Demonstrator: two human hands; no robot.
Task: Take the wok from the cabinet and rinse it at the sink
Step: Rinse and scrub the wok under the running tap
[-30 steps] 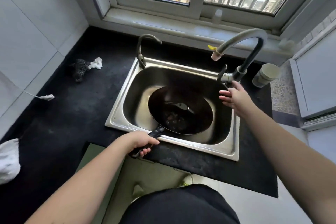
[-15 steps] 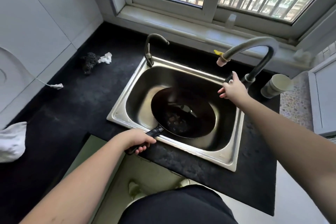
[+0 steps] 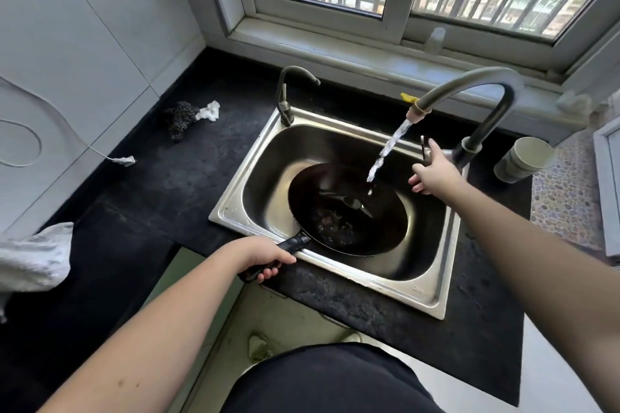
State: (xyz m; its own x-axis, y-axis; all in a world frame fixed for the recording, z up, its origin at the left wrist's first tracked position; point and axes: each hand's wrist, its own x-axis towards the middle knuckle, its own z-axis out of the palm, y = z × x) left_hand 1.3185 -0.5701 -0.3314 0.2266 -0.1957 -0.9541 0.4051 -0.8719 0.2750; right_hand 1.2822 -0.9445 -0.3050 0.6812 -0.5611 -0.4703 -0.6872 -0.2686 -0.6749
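A black wok [image 3: 349,211] lies tilted inside the steel sink [image 3: 241,184], with dark residue on its bottom. My left hand [image 3: 265,256] grips the wok's black handle over the sink's front rim. A tall grey faucet [image 3: 469,84] arches over the basin, and a stream of water [image 3: 389,147] falls from its spout toward the wok's far side. My right hand [image 3: 432,171] reaches to the faucet's lever [image 3: 424,147] at the sink's right rim, fingers spread and touching it.
A smaller faucet [image 3: 288,94] stands at the sink's back left corner. On the black counter [image 3: 167,178] lie a steel scourer with a white scrap [image 3: 188,114], a cloth [image 3: 30,258] at far left, and a cup [image 3: 523,157] at right.
Water now runs from the tall faucet; earlier it was dry. My right hand moved up onto the lever. The left hand keeps its hold on the wok handle.
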